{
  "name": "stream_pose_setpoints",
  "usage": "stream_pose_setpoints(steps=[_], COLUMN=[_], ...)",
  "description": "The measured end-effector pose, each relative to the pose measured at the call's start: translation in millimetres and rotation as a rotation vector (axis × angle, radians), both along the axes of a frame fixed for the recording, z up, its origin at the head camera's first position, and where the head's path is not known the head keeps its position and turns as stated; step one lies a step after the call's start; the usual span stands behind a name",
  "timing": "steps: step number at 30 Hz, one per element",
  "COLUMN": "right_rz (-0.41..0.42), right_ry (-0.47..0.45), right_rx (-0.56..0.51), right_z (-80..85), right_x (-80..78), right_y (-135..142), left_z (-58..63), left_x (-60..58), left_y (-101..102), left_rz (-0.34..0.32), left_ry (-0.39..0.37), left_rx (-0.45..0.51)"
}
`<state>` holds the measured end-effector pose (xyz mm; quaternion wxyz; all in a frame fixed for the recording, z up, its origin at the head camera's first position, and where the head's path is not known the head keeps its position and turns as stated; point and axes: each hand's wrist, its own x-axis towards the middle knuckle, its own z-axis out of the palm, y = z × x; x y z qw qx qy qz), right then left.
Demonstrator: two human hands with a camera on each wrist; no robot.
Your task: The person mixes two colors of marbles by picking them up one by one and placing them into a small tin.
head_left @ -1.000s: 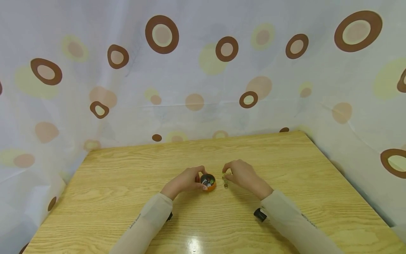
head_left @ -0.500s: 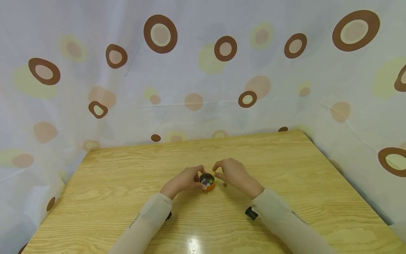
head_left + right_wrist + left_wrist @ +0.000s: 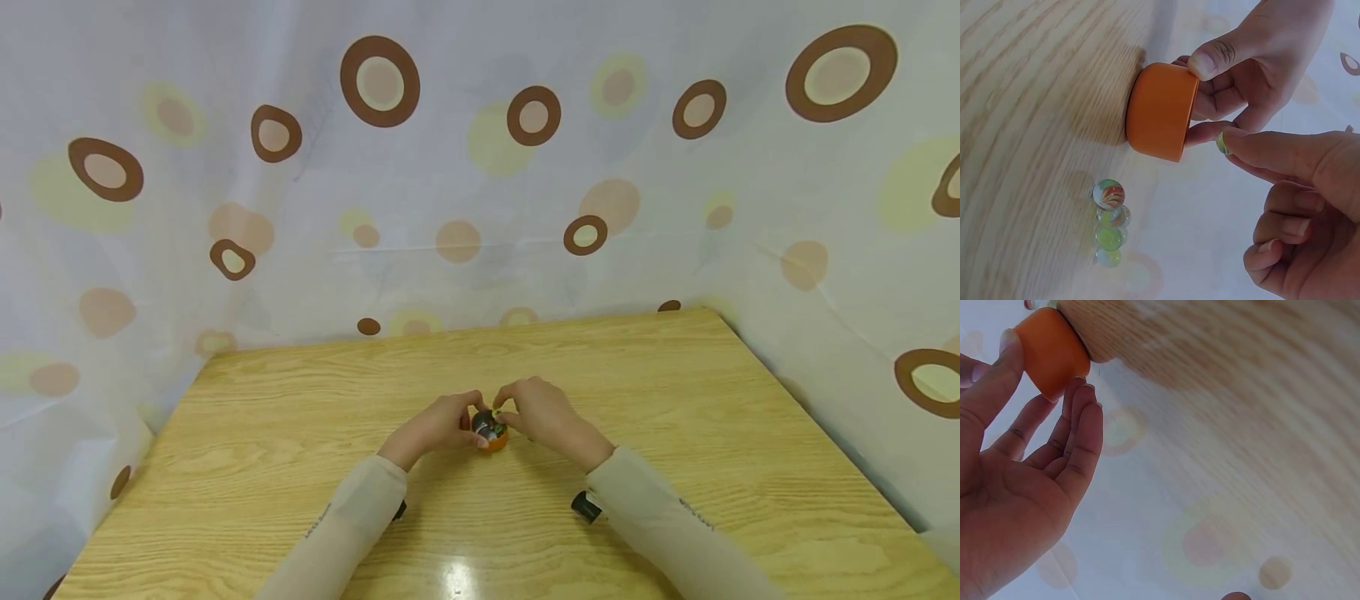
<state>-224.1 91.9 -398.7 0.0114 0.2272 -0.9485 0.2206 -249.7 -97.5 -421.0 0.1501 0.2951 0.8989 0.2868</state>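
Soft light leaves one small white glare (image 3: 458,577) on the table (image 3: 637,379).

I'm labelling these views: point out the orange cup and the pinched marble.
Orange cup (image 3: 1159,111), right wrist view: middle of its outer wall.
Pinched marble (image 3: 1221,144), right wrist view: its exposed side.

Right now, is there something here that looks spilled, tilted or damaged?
Nothing stands out. The orange cup stands upright, held by the left hand, undamaged where visible. The right hand pinches a green glass marble above the cup, and the marbles beside it lie close together.

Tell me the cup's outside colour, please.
The cup is orange outside, seen best in the right wrist view.
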Motion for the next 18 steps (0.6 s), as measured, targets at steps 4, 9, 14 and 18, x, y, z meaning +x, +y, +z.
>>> stream_pose_setpoints(steps=[4, 9, 14, 18], right_rz=[0.016, 0.027, 0.029, 0.04], right_ry=[0.018, 0.011, 0.006, 0.008], right_rx=[0.0, -0.008, -0.009, -0.01], right_z=[-2.0, -3.8, -5.2, -6.6], right_x=[0.3, 0.4, 0.2, -0.1], right_y=[-1.7, -3.9, -5.5, -6.4], left_z=[-1.4, -3.2, -2.6, -2.4], left_x=[-0.6, -1.0, -1.0, -1.4], left_y=[-0.3, -1.1, -1.2, -1.1], left_rz=[-0.003, -0.013, -0.006, -0.005], left_ry=[-0.004, 0.001, 0.006, 0.015], left_rx=[0.011, 0.023, 0.017, 0.005])
